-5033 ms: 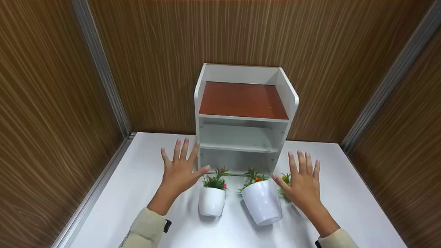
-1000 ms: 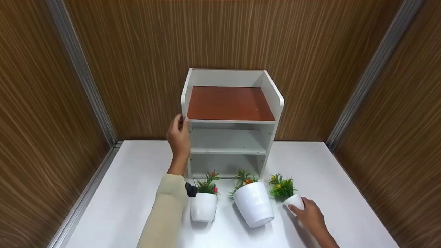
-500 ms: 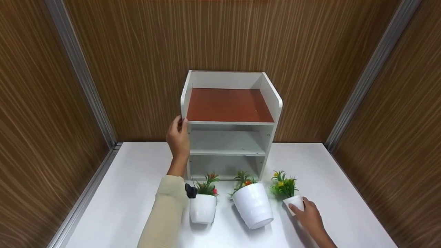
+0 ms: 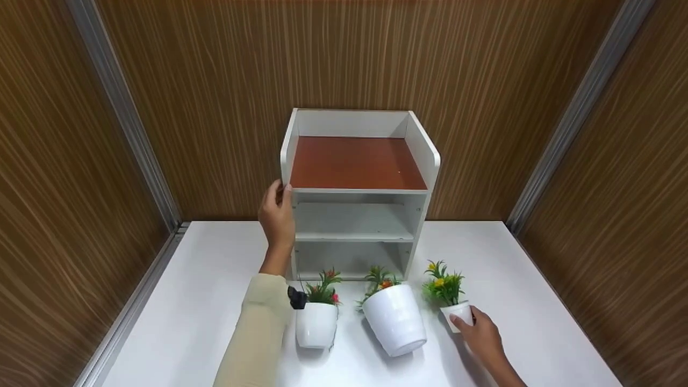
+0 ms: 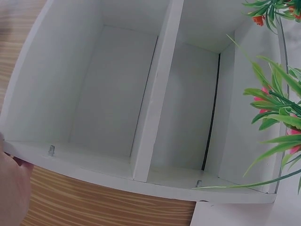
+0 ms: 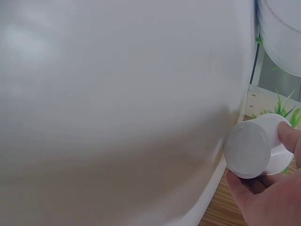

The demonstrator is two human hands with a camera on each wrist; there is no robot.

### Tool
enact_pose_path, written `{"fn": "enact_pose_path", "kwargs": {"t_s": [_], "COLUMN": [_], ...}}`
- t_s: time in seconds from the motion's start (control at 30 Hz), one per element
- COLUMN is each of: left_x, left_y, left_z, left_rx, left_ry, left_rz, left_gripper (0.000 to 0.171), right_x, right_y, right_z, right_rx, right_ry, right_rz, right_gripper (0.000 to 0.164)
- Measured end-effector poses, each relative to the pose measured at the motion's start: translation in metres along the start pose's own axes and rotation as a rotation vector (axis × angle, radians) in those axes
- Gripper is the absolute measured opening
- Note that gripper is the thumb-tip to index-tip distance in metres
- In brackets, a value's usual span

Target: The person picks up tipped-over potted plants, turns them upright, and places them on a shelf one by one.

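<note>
My left hand (image 4: 277,216) grips the left side panel of a small white shelf unit (image 4: 355,191), thumb at the front edge and fingers round the outer side. In the left wrist view the same hand shows only in part, at the lower left. My right hand (image 4: 484,336) holds a small white flowerpot (image 4: 458,312) with green leaves and yellow flowers (image 4: 444,285), tilted, its plant leaning up and left. The right wrist view shows the pot's round base (image 6: 246,149) between thumb and fingers; whether it touches the table cannot be seen.
A white pot (image 4: 317,325) with red and pink flowers stands left, before the shelf unit. A larger white pot (image 4: 395,320) with orange flowers leans or lies beside it. Underneath is a white table (image 4: 215,301); wood-grain panels (image 4: 355,54) stand behind and at both sides.
Five seconds ago both hands were spread above the table. Now the left grips the shelf unit and the right holds the flowerpot. Over the last second the flowerpot has turned more upright.
</note>
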State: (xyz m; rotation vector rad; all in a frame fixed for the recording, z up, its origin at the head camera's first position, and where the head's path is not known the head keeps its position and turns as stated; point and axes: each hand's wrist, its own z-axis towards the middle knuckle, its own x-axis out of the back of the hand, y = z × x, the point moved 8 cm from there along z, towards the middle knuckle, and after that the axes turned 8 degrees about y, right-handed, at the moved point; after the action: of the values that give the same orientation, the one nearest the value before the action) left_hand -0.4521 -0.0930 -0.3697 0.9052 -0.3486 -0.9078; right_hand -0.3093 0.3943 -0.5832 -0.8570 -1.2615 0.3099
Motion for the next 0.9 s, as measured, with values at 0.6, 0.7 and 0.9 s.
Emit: {"fn": "enact_pose_path", "kwargs": {"t_s": [0.6, 0.7, 0.9], "left_x": [0.005, 0.004, 0.003], "left_y": [-0.001, 0.0, 0.0], "left_z": [0.002, 0.002, 0.001], "left_rx": [0.014, 0.014, 0.023], "left_ry": [0.0, 0.0, -0.008], "left_rz": [-0.004, 0.001, 0.011], "left_gripper": [0.038, 0.038, 0.039], "right_x": [-0.008, -0.007, -0.003], "right_y": [0.002, 0.004, 0.007], "right_z": [-0.002, -0.003, -0.005], "right_rx": [-0.086, -0.092, -0.072], "right_ry": [-0.015, -0.006, 0.057], "right_rz": [0.162, 0.196, 0.193], "right_gripper": [0.088, 0.089, 0.083]}}
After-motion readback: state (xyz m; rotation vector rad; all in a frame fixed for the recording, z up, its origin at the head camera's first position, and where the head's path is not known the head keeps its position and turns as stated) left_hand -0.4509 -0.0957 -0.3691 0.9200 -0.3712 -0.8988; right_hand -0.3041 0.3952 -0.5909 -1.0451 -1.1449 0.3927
